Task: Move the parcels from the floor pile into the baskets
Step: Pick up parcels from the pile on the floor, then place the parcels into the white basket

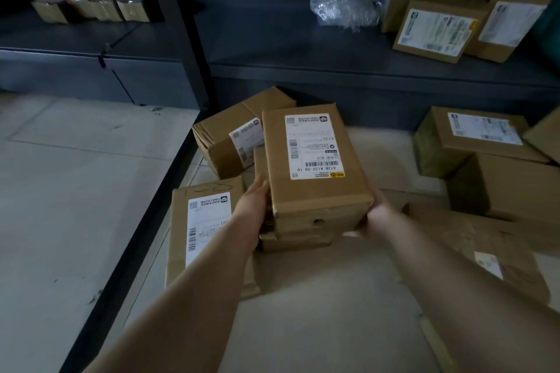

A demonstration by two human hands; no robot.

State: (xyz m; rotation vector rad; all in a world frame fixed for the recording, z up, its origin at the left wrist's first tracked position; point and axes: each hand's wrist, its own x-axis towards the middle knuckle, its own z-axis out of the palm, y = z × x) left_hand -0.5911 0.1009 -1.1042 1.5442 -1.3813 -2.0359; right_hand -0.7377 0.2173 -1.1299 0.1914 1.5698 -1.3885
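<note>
Two bare hands hold a small stack of cardboard parcels at the centre of the head view. The left hand point(253, 201) presses against the left side of the stack, its fingers hidden behind the cardboard, so how far they curl cannot be told. The right hand point(377, 212) cups the lower right corner, fingers tucked beneath and out of sight. The top parcel point(315, 160) shows a white shipping label facing up, and a thinner parcel point(295, 241) sits under it, its edge jutting out at the near side.

Around them, lower in the frame, more parcels lie on the pale floor point(75, 175): a labelled box point(206, 230) at lower left beneath the left forearm, a tilted box point(233, 133) behind the stack, and stacked boxes point(485, 154) at right. Across the top runs a dark shelf point(303, 45) carrying labelled boxes point(439, 30) at upper right and a bubble-wrap bundle point(345, 7).
</note>
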